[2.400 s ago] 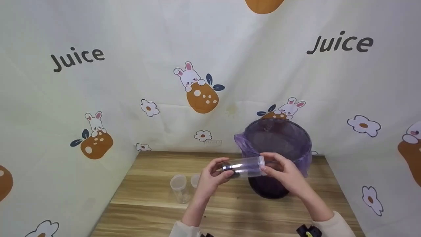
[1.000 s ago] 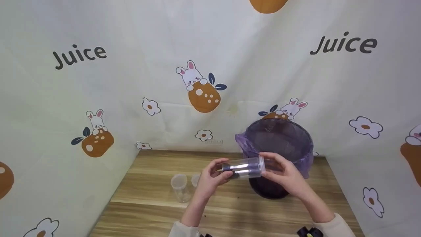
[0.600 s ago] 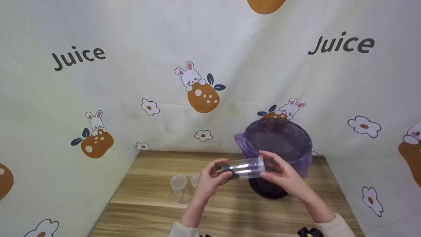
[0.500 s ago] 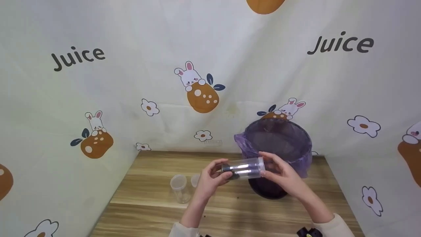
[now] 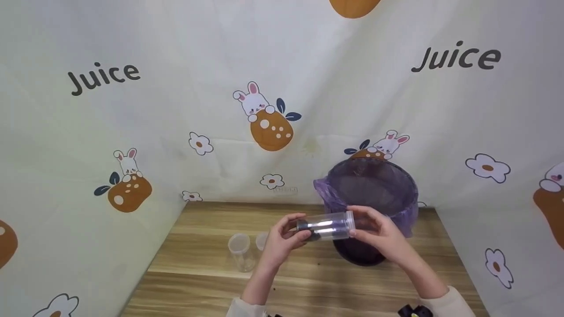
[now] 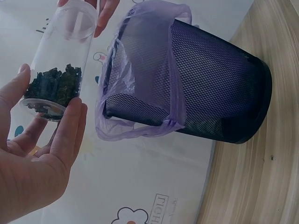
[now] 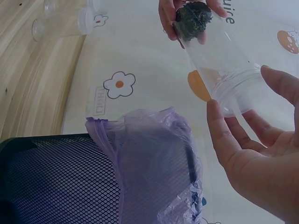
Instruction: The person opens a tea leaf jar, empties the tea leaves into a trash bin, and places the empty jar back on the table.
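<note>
My left hand [image 5: 282,242] grips the base end of a clear plastic jar [image 5: 330,225], held nearly level above the table. Inside that end lies a clump of dark green, crumpled dried leaves [image 6: 56,84]. At the jar's other end, the thumb and fingers of my right hand [image 5: 385,235] pinch the rim of a clear ribbed lid [image 7: 238,91], which sits on the jar's mouth. In the right wrist view, the leaves [image 7: 192,19] stay packed at the far end, with the rest of the jar see-through.
Behind the right hand stands a black mesh bin [image 6: 215,79] lined with a purple plastic bag [image 5: 324,191]. Left of the left arm, a lidded clear jar [image 5: 244,259] is upright on the wooden table [image 5: 198,286]; another jar [image 5: 261,241] is partly hidden. Small dark specks dot the wood.
The right thumb has slid lower on the lid and its fingers have shifted slightly around the rim. The left hand and jar stay in nearly the same place.
</note>
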`<state>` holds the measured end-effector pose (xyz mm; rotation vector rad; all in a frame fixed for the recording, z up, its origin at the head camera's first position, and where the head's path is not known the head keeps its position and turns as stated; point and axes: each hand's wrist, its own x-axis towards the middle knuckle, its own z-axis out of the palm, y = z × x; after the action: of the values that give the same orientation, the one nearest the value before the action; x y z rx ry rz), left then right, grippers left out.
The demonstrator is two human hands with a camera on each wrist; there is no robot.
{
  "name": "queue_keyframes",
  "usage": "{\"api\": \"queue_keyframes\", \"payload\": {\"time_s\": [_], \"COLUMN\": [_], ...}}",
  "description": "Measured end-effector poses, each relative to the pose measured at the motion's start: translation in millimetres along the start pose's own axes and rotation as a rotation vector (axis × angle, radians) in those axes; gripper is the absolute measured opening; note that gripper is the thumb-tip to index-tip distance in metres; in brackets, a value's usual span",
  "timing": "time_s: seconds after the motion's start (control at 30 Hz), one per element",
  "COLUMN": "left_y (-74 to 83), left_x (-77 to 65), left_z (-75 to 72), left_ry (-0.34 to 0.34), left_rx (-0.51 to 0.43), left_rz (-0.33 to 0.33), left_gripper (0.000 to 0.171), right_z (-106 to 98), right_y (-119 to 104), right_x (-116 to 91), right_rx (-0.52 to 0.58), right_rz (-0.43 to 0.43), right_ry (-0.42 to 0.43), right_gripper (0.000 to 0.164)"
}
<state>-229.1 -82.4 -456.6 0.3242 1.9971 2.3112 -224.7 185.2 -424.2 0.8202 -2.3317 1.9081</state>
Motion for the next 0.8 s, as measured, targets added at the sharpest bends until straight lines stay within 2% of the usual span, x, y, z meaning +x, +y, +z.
{"api": "queue_keyframes", "payload": {"time_s": [0.4, 0.8], "left_y": [-2.5, -0.7], "left_x": [-0.1, -3.0], "left_z": [-2.8, -8.9], "left_ry": [-0.003, 0.022], "left_rx": [-0.018, -0.011], "left_rz": [-0.008, 0.002], "left_gripper": [0.061, 0.058], "right_z": [-0.1, -6.2], "right_y": [3.9, 5.0], "right_x": [1.3, -0.1], "right_rx": [0.041, 0.079], "right_rz": [-0.059, -0.095], "right_ry": [-0.013, 0.031], "right_gripper": [0.053, 0.054]}}
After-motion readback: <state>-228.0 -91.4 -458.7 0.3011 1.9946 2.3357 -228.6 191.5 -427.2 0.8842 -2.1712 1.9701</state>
